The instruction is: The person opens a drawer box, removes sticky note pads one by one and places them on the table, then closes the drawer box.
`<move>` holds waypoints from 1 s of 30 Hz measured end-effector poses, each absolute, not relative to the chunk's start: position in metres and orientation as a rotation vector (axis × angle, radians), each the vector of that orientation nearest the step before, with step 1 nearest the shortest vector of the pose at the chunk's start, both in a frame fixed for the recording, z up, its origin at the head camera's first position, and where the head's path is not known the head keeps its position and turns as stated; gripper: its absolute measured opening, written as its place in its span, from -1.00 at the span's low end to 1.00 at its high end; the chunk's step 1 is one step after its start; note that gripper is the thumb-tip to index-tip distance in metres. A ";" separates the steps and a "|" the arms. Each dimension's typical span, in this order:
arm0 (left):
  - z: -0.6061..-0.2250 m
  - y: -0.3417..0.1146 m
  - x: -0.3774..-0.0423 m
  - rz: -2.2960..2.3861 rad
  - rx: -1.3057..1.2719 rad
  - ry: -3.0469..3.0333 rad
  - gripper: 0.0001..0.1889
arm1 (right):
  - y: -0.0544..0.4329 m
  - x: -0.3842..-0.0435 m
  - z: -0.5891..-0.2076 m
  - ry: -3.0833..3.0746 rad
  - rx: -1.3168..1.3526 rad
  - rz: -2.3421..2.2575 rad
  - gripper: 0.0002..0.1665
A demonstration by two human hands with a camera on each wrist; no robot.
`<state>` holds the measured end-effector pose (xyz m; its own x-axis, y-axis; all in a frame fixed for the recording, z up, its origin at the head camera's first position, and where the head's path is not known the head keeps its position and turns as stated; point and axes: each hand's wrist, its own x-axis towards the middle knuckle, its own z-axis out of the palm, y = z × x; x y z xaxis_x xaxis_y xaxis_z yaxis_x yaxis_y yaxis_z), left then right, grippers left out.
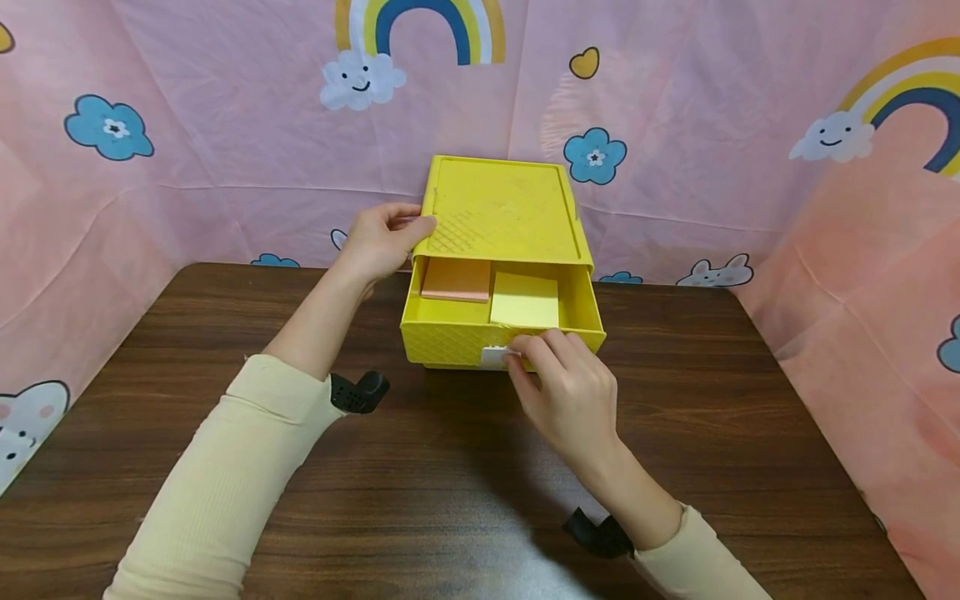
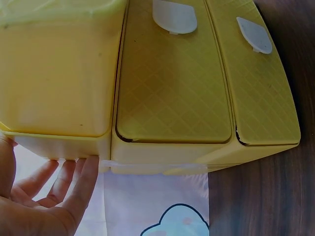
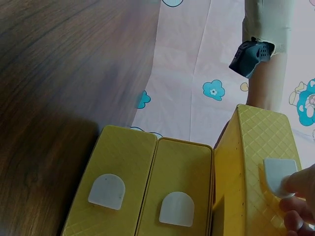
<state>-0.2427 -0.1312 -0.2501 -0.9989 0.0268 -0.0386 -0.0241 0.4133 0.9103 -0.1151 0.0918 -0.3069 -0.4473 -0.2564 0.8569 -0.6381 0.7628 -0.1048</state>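
A yellow drawer box [image 1: 502, 200] stands towards the back of the table, with its top drawer [image 1: 446, 343] pulled out. Inside that drawer lie a stack of orange-pink sticky notes [image 1: 456, 279] on the left and a pale yellow sticky note pad [image 1: 525, 300] on the right. My right hand [image 1: 566, 387] pinches the white pull tab [image 3: 279, 174] on the drawer's front. Against the box's upper left side, my left hand [image 1: 382, 242] rests with the thumb at the top edge and the fingers along the side wall [image 2: 54, 147].
Two lower drawers with white tabs, a middle one [image 2: 172, 83] and a bottom one [image 2: 261, 88], are closed. The box stands on a dark wooden table [image 1: 450, 483]. A pink patterned cloth [image 1: 262, 150] hangs behind and at both sides.
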 end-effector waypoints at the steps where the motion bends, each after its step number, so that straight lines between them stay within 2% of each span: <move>1: -0.250 -0.131 -0.243 1.675 0.002 2.601 -0.43 | 0.092 -0.115 -0.307 -2.034 0.674 0.522 -0.90; 30: -0.252 -0.131 -0.244 1.711 0.000 2.583 -0.43 | 0.095 -0.097 -0.311 -2.001 0.739 0.485 -0.95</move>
<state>-0.2437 -0.1307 -0.2516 -0.9991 0.0240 -0.0362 -0.0239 0.3906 0.9203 -0.0966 0.0947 -0.3111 -0.3981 -0.3065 0.8646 -0.6687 0.7422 -0.0447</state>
